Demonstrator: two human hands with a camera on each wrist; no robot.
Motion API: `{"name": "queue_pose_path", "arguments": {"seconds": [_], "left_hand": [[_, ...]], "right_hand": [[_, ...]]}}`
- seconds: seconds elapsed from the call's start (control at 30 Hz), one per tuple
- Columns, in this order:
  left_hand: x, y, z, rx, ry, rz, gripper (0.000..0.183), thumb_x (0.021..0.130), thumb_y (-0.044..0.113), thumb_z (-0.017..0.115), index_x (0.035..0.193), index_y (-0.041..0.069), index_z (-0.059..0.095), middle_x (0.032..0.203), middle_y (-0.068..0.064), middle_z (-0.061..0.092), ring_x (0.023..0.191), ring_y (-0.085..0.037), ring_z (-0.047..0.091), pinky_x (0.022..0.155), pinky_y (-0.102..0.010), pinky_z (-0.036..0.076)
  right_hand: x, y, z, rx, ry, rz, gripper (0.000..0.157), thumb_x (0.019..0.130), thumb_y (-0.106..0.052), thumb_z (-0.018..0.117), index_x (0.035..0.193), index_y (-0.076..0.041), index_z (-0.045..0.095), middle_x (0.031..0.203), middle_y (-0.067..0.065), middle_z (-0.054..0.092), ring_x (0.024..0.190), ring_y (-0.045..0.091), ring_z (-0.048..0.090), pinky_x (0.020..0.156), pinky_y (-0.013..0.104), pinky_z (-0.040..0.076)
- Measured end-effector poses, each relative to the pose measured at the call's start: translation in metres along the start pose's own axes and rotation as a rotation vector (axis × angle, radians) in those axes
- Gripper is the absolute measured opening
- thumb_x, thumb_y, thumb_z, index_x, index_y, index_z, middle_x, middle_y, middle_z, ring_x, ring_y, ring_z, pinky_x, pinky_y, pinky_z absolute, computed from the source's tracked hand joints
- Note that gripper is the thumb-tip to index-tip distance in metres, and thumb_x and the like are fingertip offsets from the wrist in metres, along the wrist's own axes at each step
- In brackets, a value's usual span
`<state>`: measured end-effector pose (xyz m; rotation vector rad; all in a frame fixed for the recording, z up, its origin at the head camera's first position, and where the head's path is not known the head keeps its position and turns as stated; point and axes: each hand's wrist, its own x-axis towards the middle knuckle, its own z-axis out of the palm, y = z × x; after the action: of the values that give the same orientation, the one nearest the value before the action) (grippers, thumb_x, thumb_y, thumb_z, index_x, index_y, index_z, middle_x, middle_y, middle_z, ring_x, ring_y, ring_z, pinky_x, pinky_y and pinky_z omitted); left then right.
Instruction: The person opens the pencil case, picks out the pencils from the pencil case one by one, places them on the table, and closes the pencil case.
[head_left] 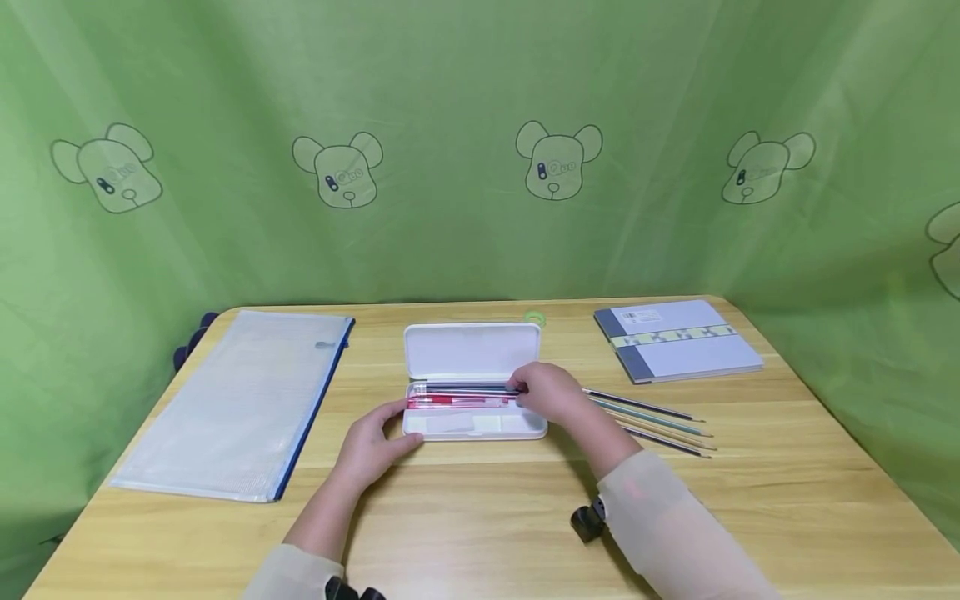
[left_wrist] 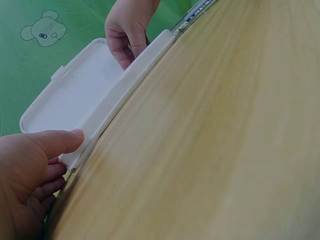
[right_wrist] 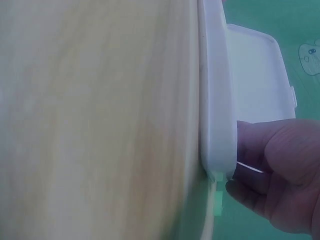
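A white pencil case (head_left: 472,435) lies on the table with its lid (head_left: 472,350) raised at the back. Inside are dark pencils (head_left: 465,387), a red pen (head_left: 442,400) in the front row of the tray, and a white eraser-like block (head_left: 450,422). My left hand (head_left: 367,446) grips the case's left end, thumb on the front edge and fingers at the side. Over the right end, my right hand (head_left: 551,392) reaches in with thumb and fingertips together at the end of a dark pencil; its palm hides part of the tray.
Several loose pencils (head_left: 660,425) fan out to the right of the case. A notebook (head_left: 678,337) with a patterned band lies at the back right. On the left is a translucent zip folder (head_left: 232,408). A green ring (head_left: 535,317) shows behind the lid; a green curtain (head_left: 450,250) hangs beyond.
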<state>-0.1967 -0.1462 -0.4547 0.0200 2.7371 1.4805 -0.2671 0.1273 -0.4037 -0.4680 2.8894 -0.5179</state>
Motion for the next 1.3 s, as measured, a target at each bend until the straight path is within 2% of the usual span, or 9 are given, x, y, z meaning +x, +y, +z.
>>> {"name": "queue_pose_path", "arguments": {"seconds": [0.17,0.37,0.63,0.8,1.3], "left_hand": [[0.000,0.000,0.000,0.004,0.004,0.006,0.058,0.085,0.023,0.076,0.137,0.006,0.055,0.143,-0.015,0.055,0.139,-0.036,0.044,0.117,-0.051,0.035],[0.000,0.002,-0.001,-0.003,0.004,0.010,0.057,0.085,0.022,0.075,0.137,0.006,0.056,0.142,-0.015,0.055,0.138,-0.036,0.045,0.117,-0.051,0.035],[0.000,0.003,-0.001,-0.003,0.006,0.010,0.057,0.086,0.022,0.075,0.137,0.006,0.056,0.142,-0.015,0.055,0.138,-0.036,0.044,0.117,-0.051,0.035],[0.000,0.003,-0.001,0.001,0.002,0.010,0.058,0.086,0.023,0.075,0.138,0.006,0.055,0.143,-0.016,0.054,0.139,-0.036,0.044,0.117,-0.052,0.035],[-0.001,0.001,0.000,-0.001,0.001,0.008,0.057,0.086,0.023,0.075,0.138,0.007,0.055,0.144,-0.015,0.054,0.139,-0.036,0.044,0.117,-0.052,0.035]], "right_hand": [[0.003,0.000,0.003,0.019,-0.024,0.021,0.016,0.088,-0.003,0.066,0.099,-0.012,0.074,0.100,0.005,0.071,0.094,0.021,0.061,0.096,0.044,0.053],[0.005,-0.001,0.003,0.066,-0.046,0.041,0.018,0.089,-0.001,0.065,0.102,-0.011,0.073,0.100,0.004,0.071,0.095,0.020,0.061,0.098,0.044,0.052],[0.006,0.001,0.003,0.105,-0.040,0.023,0.019,0.088,0.001,0.065,0.101,-0.009,0.074,0.101,0.006,0.072,0.097,0.021,0.062,0.098,0.044,0.052],[0.006,0.007,0.004,0.200,-0.052,0.034,0.020,0.089,-0.001,0.065,0.106,-0.008,0.074,0.107,0.007,0.072,0.107,0.024,0.063,0.102,0.046,0.050],[-0.001,0.024,0.002,0.373,-0.023,-0.008,0.020,0.091,-0.012,0.066,0.108,-0.007,0.074,0.107,0.009,0.072,0.101,0.021,0.062,0.096,0.044,0.052]]}}
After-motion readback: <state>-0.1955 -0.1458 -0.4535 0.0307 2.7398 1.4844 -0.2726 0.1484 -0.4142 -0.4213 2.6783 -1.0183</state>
